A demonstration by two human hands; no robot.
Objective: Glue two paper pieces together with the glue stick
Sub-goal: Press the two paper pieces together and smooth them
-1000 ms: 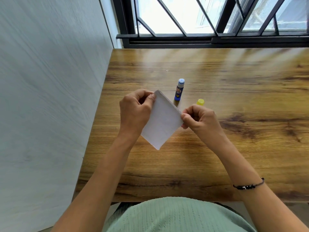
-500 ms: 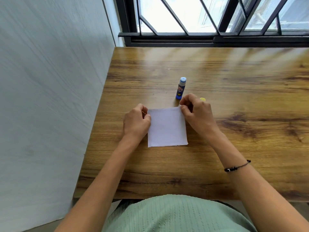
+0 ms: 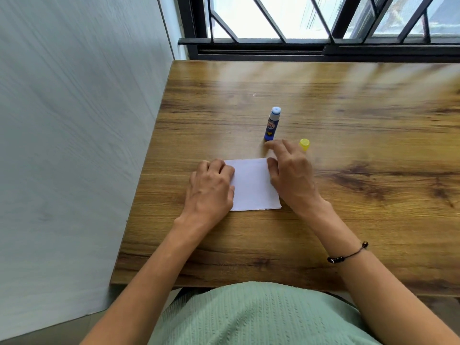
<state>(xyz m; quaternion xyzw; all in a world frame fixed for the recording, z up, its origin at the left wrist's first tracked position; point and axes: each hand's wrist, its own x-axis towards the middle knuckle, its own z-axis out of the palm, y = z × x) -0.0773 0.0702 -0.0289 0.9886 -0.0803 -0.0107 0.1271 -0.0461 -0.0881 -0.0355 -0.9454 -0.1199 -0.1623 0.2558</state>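
A white square of paper (image 3: 252, 185) lies flat on the wooden table (image 3: 348, 195). My left hand (image 3: 211, 188) rests on its left edge with the fingers flat over the paper. At the paper's right edge my right hand (image 3: 290, 173) has its thumb on the upper right corner and its fingers spread loosely toward the glue stick. The blue glue stick (image 3: 272, 124) stands upright and uncapped just beyond the paper. Its yellow cap (image 3: 304, 144) lies to the right, partly behind my right fingers. Whether the sheet is one layer or two cannot be told.
A pale wall (image 3: 74, 145) runs along the table's left edge. A window with black bars (image 3: 323, 21) stands behind the far edge. Bare wood stretches to the right of my hands.
The paper was held up tilted between both hands, then came down flat on the table. Both hands have let go of their pinches; my left now lies on it and my right fingers have spread.
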